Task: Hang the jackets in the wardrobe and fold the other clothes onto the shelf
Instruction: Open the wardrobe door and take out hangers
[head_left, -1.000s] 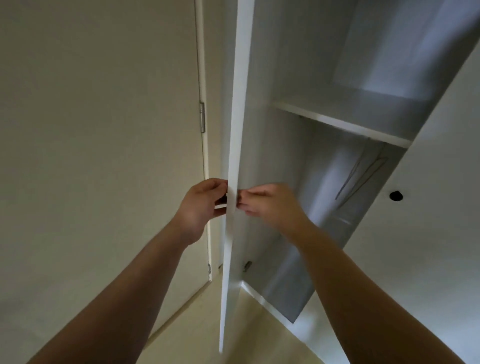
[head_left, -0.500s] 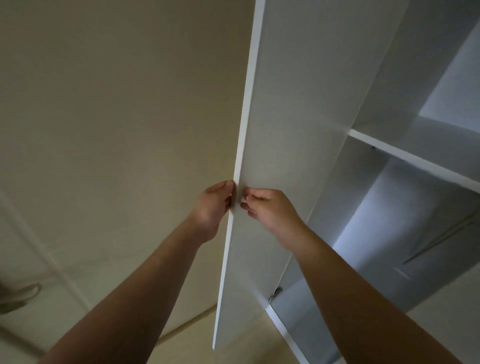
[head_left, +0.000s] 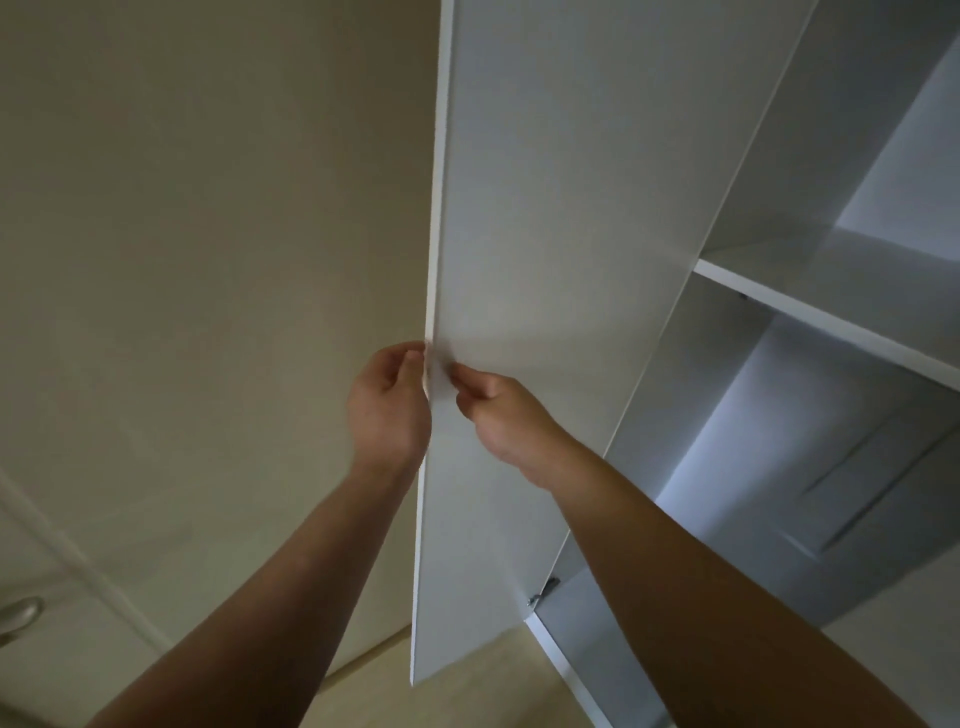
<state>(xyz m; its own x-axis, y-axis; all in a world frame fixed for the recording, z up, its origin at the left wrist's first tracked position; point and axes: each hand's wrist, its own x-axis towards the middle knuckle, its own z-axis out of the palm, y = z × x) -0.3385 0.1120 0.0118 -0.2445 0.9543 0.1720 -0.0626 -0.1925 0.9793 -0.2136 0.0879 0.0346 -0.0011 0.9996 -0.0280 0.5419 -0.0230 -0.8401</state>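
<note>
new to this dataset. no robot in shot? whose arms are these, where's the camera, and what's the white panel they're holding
There is no machine here. A person does the task with bare hands, and the only camera is a wide-angle one worn on their head. That is why both forearms come in from the bottom of the picture.

The white panel is the wardrobe door, standing open. The left hand and the right hand both grip its free edge, one on each side of it.

To the right is the open wardrobe, with a shelf across it and a hinge low on the door. The beige surface on the left is the wall. No jackets or other clothes are in view.
</note>
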